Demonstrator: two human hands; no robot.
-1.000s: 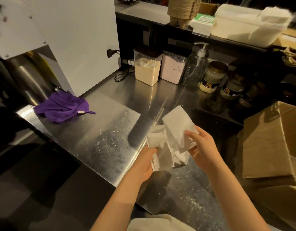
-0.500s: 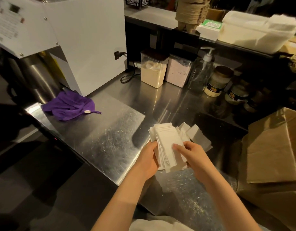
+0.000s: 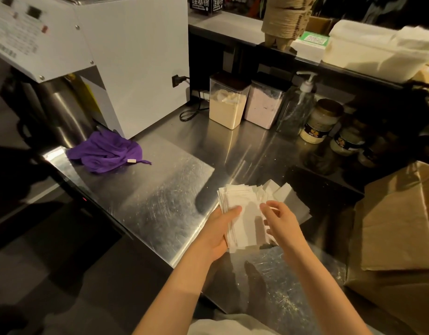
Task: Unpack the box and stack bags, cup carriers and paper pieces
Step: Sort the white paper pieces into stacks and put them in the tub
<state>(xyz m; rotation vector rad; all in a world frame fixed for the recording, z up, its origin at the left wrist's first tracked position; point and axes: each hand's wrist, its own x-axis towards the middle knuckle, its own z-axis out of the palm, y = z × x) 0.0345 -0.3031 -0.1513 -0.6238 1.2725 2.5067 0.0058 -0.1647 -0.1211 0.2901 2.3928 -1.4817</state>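
A fanned bundle of white paper pieces [image 3: 247,213] lies over the steel counter [image 3: 160,197] near its front edge. My left hand [image 3: 220,230] grips the bundle's left side, thumb on top. To the right of that thumb, my right hand [image 3: 280,222] hovers over the bundle with relaxed fingers, its fingertips at the top sheet. More sheets [image 3: 291,201] splay out behind my right hand. The brown cardboard box [image 3: 397,228] stands at the right. A stack of pulp cup carriers [image 3: 284,18] and a white pile of bags [image 3: 378,47] sit on the raised shelf.
A white machine [image 3: 107,52] fills the back left, with a purple cloth [image 3: 104,153] at its foot. Two powder canisters [image 3: 245,102], a pump bottle [image 3: 298,105] and several jars [image 3: 322,122] line the back of the counter.
The paper pieces went from a loose raised bunch to a flatter fanned bundle lower over the counter. My right hand let go of the sheet it pinched and now hovers above.
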